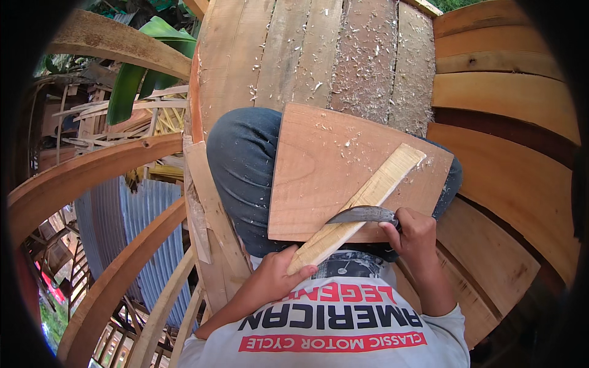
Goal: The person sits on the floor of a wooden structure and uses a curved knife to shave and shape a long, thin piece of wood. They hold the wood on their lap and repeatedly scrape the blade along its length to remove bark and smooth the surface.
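Observation:
A pale strip of wood (375, 190) lies slantwise over a flat wooden board (319, 162) that rests across my lap. My left hand (283, 274) grips the near end of the strip, close to my body. In my right hand (412, 232) is a knife (362, 214) with a dark curved blade; the fingers wrap its handle and hide most of it. The blade lies across the strip, its tip pointing left, touching or just above the wood. Small shavings sit on the board's far part.
Curled shavings litter the plank floor (294, 61) ahead. Wide planks (503, 178) form a wall on the right. To the left, curved beams (98, 178) leave gaps, with corrugated metal sheets (153, 233) below and a large green leaf (126, 92) beyond.

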